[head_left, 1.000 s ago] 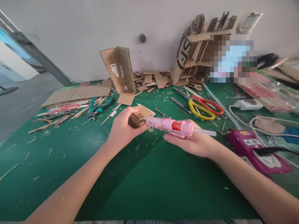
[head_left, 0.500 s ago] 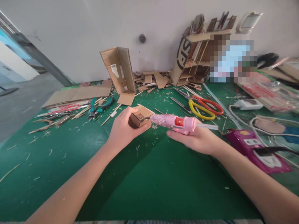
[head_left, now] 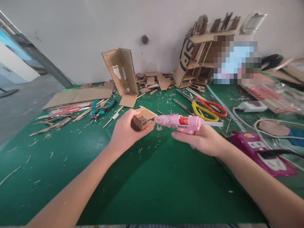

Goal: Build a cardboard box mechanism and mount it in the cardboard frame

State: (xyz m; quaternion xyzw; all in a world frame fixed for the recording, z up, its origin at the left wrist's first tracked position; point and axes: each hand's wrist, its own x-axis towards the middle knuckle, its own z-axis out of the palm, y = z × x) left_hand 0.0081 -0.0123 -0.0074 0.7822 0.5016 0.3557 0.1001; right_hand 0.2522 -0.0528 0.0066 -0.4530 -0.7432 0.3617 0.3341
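The L hand (head_left: 124, 126) was closed around a small cardboard box (head_left: 143, 119), w/ the thumb on its near side and fingers behind. This box was above the middle of the green table (head_left: 142, 186), between both hands. The R hand (head_left: 205, 139) was grasping a pink glue gun (head_left: 172, 123), and a clear glue stick (head_left: 216, 123) came out from its rear end. The nozzle pointed to L, at the R edge of the box; if it touched or was only just beside, I could not tell.

Nearest the gun, on the far side, were the scissors (head_left: 206, 109) w/ yellow and red handles, and a cutter (head_left: 184, 107). The purple power strip (head_left: 245, 141) was beside the R forearm, so the room on that side was narrow. On L, the pliers (head_left: 102, 111) lay well apart from the wrist, beyond it. Toward the back edge stood a folded cardboard piece (head_left: 122, 74), then scraps (head_left: 163, 80) along the wall (head_left: 161, 19), then a cardboard shelf (head_left: 187, 63).

Widest open room was b/w the forearms, down to the near table edge, w/ a few thin shavings (head_left: 230, 191) about. The L table edge ran diagonally, outside the L forearm.
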